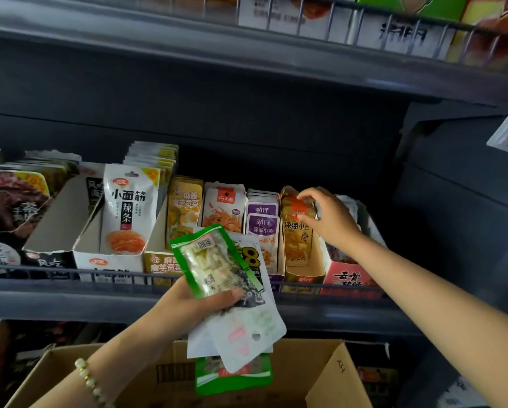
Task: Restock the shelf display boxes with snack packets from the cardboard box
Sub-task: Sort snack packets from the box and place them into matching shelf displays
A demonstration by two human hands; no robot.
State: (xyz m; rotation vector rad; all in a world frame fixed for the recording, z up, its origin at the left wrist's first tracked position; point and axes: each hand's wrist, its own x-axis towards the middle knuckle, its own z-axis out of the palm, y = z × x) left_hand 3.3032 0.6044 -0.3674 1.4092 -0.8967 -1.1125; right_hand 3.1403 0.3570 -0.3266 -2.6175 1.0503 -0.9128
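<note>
My left hand [193,301] grips a fanned bunch of snack packets [217,266], green ones and white ones, held in front of the shelf rail. My right hand [329,219] reaches into the shelf and pinches the top of an orange-yellow fish packet [296,228] standing in its display box [305,275]. Purple packets [263,219] stand in the box to its left. The open cardboard box [329,378] sits below, under my left forearm.
Along the shelf stand more display boxes: white spicy-strip packets [127,210], yellow konjac packets [183,213], a half-empty box [61,219] and a red box [349,275] at the right. A wire rail [70,273] fronts the shelf. Another stocked shelf [364,28] hangs above.
</note>
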